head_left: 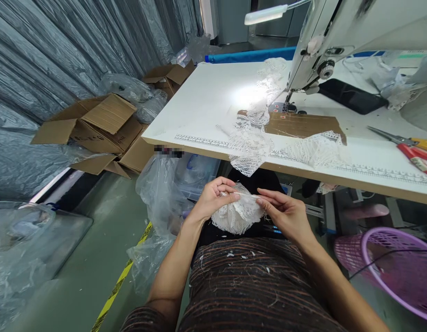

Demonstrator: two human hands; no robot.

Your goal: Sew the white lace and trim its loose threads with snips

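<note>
Over my lap, just below the table's front edge, I hold a gathered piece of white lace (237, 214). My left hand (216, 198) pinches its upper left edge between thumb and fingers. At the upper right edge, my right hand (282, 207) grips the same lace with thumb and forefinger. Another strip of white lace (249, 143) lies on the white sewing table (195, 101) and hangs over its front edge. To the right of that strip, more lace (317, 150) is bunched by the printed ruler.
A sewing machine (324, 50) stands at the right, with brown cardboard (303, 127) under its needle. Red-handled pliers (413, 154) and a black phone-like slab (351, 96) lie on the table. Cardboard boxes (106, 124) stand left; a purple basket (367, 258) sits lower right.
</note>
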